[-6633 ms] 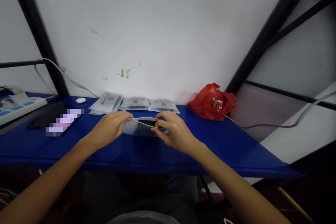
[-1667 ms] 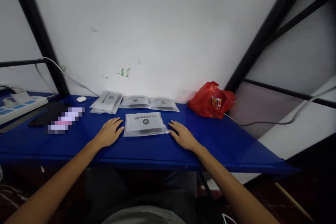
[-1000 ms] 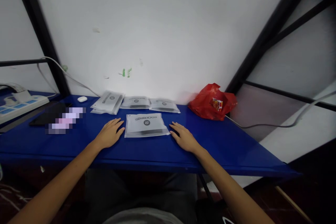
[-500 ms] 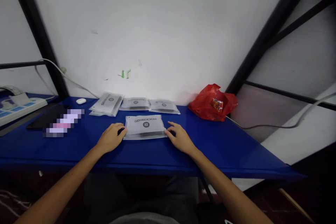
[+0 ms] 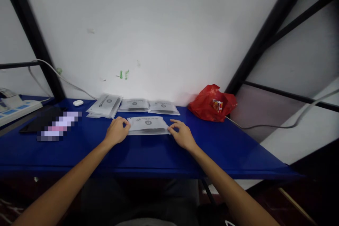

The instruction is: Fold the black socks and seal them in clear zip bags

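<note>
Between my hands is a frosted plastic pouch (image 5: 144,125) printed with ROCKBROS lettering and a round logo. Its near edge is lifted a little off the blue table. My left hand (image 5: 118,130) pinches the pouch's left edge between thumb and fingers. At the near right corner, my right hand (image 5: 182,133) grips it between thumb and finger, the other fingers curled loosely. Behind it, along the wall, lie a small overlapping pile of like pouches (image 5: 106,105) at the left, a middle pouch (image 5: 135,105) and a right pouch (image 5: 163,107).
A red plastic bag (image 5: 209,104) with a small wrapper sits at the right by the wall. On the left are a white earbud case (image 5: 78,102), a blurred phone (image 5: 59,126), a dark flat object (image 5: 34,122) and a power strip (image 5: 19,109). Black frame bars flank the blue table (image 5: 227,148).
Both hands have closed on the side edges of the near pouch. Its near edge has come up off the table, so its face looks more foreshortened. The view has shifted slightly.
</note>
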The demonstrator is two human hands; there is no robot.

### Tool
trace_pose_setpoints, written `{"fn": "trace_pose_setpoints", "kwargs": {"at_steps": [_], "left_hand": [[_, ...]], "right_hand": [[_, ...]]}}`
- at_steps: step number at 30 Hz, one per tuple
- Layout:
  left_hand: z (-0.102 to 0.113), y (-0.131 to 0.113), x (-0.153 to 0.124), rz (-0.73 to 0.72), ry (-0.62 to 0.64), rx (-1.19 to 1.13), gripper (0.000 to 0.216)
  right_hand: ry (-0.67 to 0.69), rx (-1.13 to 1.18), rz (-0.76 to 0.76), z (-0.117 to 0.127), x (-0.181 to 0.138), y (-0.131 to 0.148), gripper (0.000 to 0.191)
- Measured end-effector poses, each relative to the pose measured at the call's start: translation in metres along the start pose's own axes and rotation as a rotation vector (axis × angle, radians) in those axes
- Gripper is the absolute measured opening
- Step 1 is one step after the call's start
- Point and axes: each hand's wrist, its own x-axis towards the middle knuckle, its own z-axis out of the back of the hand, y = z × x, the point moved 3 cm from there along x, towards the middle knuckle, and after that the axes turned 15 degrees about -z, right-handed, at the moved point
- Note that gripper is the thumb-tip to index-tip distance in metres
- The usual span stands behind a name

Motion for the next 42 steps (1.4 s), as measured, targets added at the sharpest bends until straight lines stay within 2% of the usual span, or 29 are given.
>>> {"fn": "trace_pose_setpoints", "kwargs": {"at_steps": [5,8,16,20,24,26,29,32,34,39,42], "left_hand": [[0.004,-0.022,0.036,-0.083,-0.048,0.076,0.014],[-0.001,-0.03,0.065,-0.105,-0.066,0.079,0.015],[-0.04,-0.038,0.138,-0.16,-0.054,0.04,0.016],[-0.061,-0.039,0.159,-0.156,0.039,0.058,0.02],[-0.076,-0.039,0.169,-0.089,0.11,0.11,0.02],[-0.082,-0.04,0.172,-0.069,0.102,0.146,0.029],[-0.091,-0.045,0.175,-0.228,0.073,0.164,0.042],[-0.104,-0.049,0.174,-0.439,0.104,0.116,0.045],[-0.112,-0.046,0.174,-0.477,0.149,0.095,0.044],[-0.117,-0.033,0.17,-0.397,0.301,0.096,0.058],[-0.109,-0.027,0.164,-0.366,0.306,0.12,0.061]], "right_hand": [[-0.118,-0.017,0.029,0.019,0.026,-0.001,0.015],[-0.185,-0.053,0.019,0.025,0.048,-0.004,0.015],[-0.26,-0.193,-0.076,0.023,0.114,-0.025,0.018],[-0.278,-0.289,-0.115,0.018,0.135,-0.037,0.02],[-0.267,-0.413,-0.117,0.011,0.143,-0.041,0.021],[-0.287,-0.452,-0.1,0.006,0.145,-0.039,0.021],[-0.297,-0.433,0.008,-0.004,0.144,-0.029,0.033],[-0.18,-0.363,0.17,-0.02,0.143,-0.018,0.041],[-0.104,-0.345,0.219,-0.029,0.142,-0.015,0.042],[0.004,-0.393,0.126,-0.035,0.143,-0.025,0.057],[0.058,-0.387,0.03,-0.029,0.138,-0.032,0.062]]}}
